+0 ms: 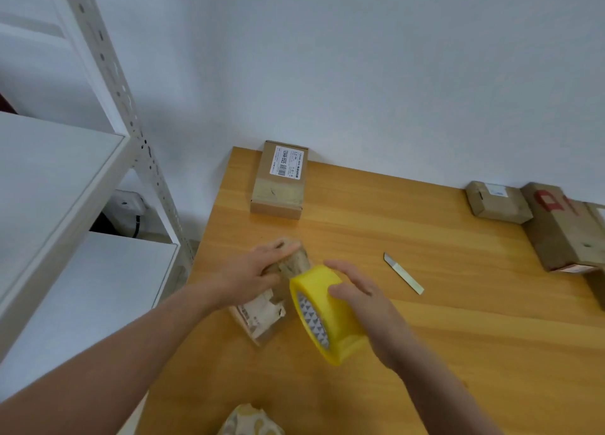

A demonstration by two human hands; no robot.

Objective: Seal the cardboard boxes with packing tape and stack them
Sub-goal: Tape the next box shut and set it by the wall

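We see a yellow tape roll (339, 325) with grey-and-white triangles in its core, a brown box (278, 195) bearing a white label (286, 162), red letters (554, 202) on another box (566, 238), and an orange wood-grain table (442, 343).

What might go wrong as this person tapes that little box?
The bare blade lies on the table beside the right hand, which holds the tape roll; a careless reach might cut it. The small box that the left hand holds looks torn and crumpled, so tape may stick poorly.

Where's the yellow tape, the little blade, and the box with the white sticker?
yellow tape (343, 336): head view, its yellow outer band.
blade (403, 273): head view, middle of the flat strip.
box with the white sticker (277, 189): head view, top face below the sticker.
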